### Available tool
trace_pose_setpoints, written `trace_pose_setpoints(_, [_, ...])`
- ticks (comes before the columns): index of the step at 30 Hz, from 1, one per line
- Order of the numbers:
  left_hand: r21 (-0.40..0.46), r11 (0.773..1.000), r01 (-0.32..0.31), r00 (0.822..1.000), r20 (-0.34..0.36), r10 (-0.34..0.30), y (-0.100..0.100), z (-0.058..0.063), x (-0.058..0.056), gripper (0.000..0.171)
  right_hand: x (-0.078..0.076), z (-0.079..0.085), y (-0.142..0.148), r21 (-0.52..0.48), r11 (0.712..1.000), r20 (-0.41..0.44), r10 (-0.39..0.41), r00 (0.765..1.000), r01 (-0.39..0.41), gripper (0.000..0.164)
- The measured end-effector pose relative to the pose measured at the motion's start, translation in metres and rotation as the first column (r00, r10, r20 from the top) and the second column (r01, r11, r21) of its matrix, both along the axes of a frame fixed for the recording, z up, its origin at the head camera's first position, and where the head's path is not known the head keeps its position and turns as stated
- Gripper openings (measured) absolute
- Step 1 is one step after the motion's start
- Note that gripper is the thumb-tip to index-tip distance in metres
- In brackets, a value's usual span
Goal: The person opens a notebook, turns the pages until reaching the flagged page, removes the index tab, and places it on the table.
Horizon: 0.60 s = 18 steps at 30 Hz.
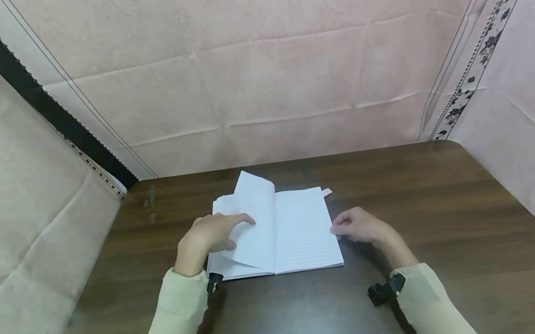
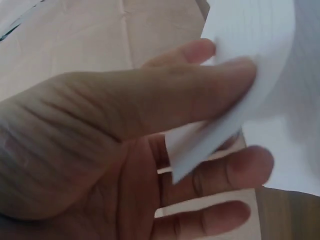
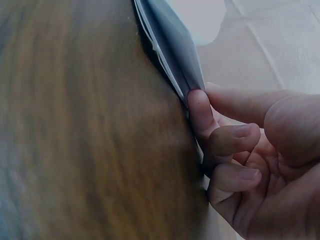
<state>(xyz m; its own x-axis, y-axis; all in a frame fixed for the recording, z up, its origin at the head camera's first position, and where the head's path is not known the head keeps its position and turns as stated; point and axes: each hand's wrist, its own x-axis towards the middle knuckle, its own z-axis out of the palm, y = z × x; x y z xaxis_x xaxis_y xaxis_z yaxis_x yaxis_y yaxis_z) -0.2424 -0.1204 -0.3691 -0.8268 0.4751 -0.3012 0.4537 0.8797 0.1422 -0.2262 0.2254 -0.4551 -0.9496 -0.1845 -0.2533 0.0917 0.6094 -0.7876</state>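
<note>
An open notebook (image 1: 306,233) with lined white pages lies on the table. On its left side a page (image 1: 259,208) stands partly lifted and curved. My left hand (image 1: 210,236) holds that page; in the left wrist view the thumb (image 2: 220,85) lies over the sheet (image 2: 260,35), with fingers behind it. At the right edge, my right hand (image 1: 362,225) pinches a page corner between thumb and index finger, and the right wrist view shows the leaf (image 3: 185,50) raised a little from those below. The other right fingers (image 3: 232,140) are curled.
The brown wooden table (image 1: 289,323) extends around the notebook. A small pale tab (image 1: 327,192) sticks out at the notebook's upper right. Light cloth hangs behind the table (image 1: 256,88) and on both sides. A black device (image 1: 386,289) is strapped to the right wrist.
</note>
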Motion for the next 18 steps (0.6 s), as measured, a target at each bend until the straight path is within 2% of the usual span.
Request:
trace_pose_setpoints(5, [-0.046,0.996,-0.083,0.991,0.100,0.087,-0.0008,-0.0047,-0.0024,0.056,0.0006,0.0009,-0.0001,0.000,1.000,0.002,0.000,1.000,0.000,0.025])
trace_pose_setpoints(9, [-0.080,0.989,-0.123,0.982,0.136,0.133,-0.0001,-0.0077,-0.0030,0.053,0.0016,0.0011,-0.0013,0.005,1.000,0.002,-0.009,1.000,0.009,0.026])
trace_pose_setpoints(15, [-0.182,0.973,-0.145,0.981,0.100,0.165,0.0043,-0.0082,-0.0009,0.053,0.0019,0.0027,-0.0033,0.017,1.000,0.004,-0.020,1.000,0.020,0.024])
trace_pose_setpoints(18, [-0.218,0.966,-0.135,0.985,0.075,0.155,0.0084,-0.0091,0.0014,0.051,0.0019,0.0028,-0.0033,0.018,1.000,0.008,-0.024,1.000,0.024,0.023])
